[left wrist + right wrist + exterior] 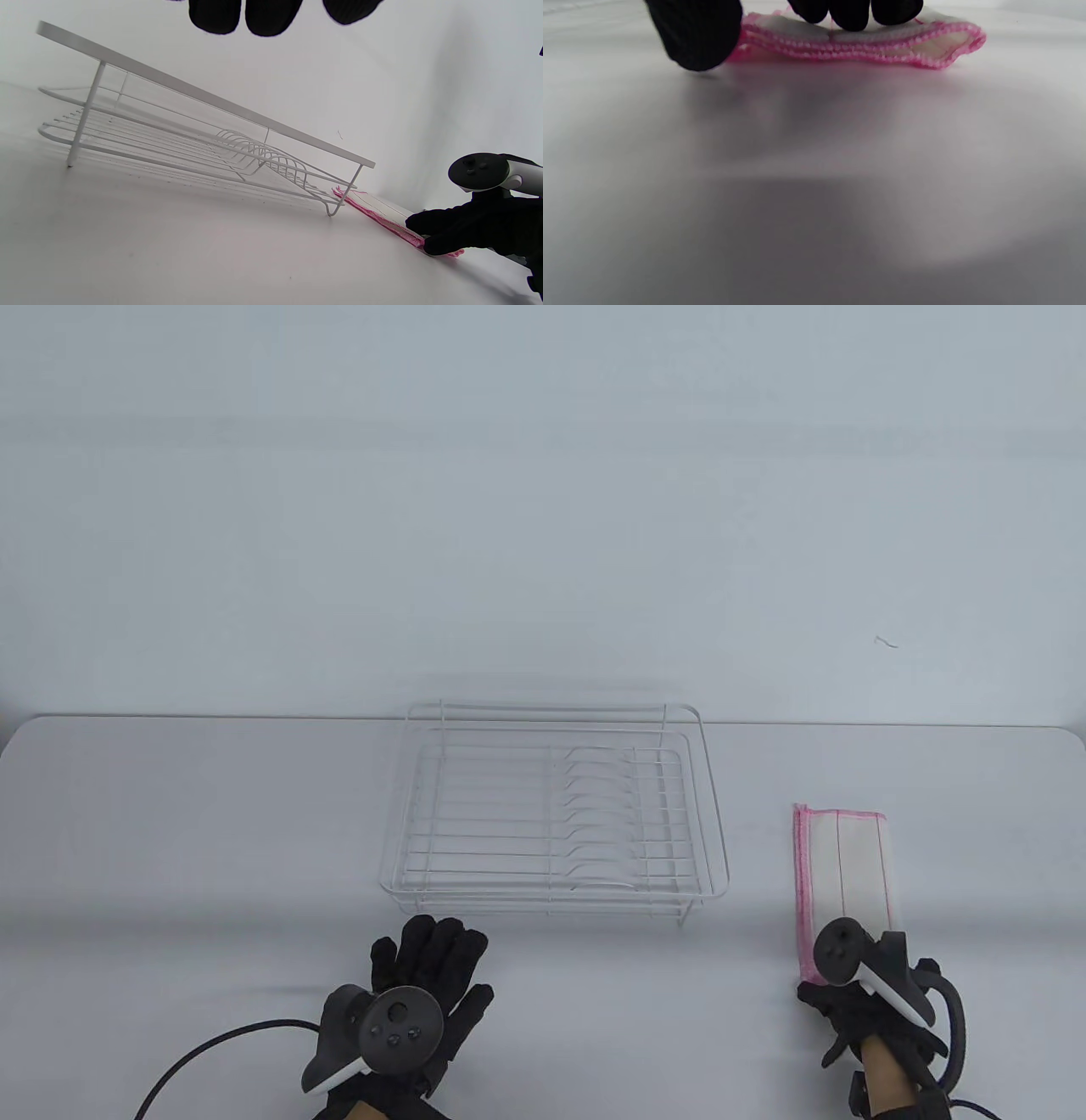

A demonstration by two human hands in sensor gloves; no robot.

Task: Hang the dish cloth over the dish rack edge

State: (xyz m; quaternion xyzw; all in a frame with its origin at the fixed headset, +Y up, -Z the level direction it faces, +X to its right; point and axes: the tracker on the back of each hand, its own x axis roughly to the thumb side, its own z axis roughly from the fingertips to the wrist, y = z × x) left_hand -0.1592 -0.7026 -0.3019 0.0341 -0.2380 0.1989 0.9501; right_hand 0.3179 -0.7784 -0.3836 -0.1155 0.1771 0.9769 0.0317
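A folded white dish cloth (848, 865) with pink edging lies flat on the table, right of the white wire dish rack (551, 892). My right hand (836, 997) is at the cloth's near end. Its fingers (848, 12) rest on top and the thumb (695, 38) presses against the left edge, pinching that end. The left wrist view shows the same grip (428, 235) on the cloth (382, 212). My left hand (441, 959) lies open and flat on the table just in front of the rack's left half, holding nothing. Its fingertips (271, 17) hang above the rack's rim (203, 97).
The rack stands empty at the table's middle, near the back edge (212, 718). A black cable (195, 1052) runs from my left wrist across the front left of the table. A pale wall rises behind.
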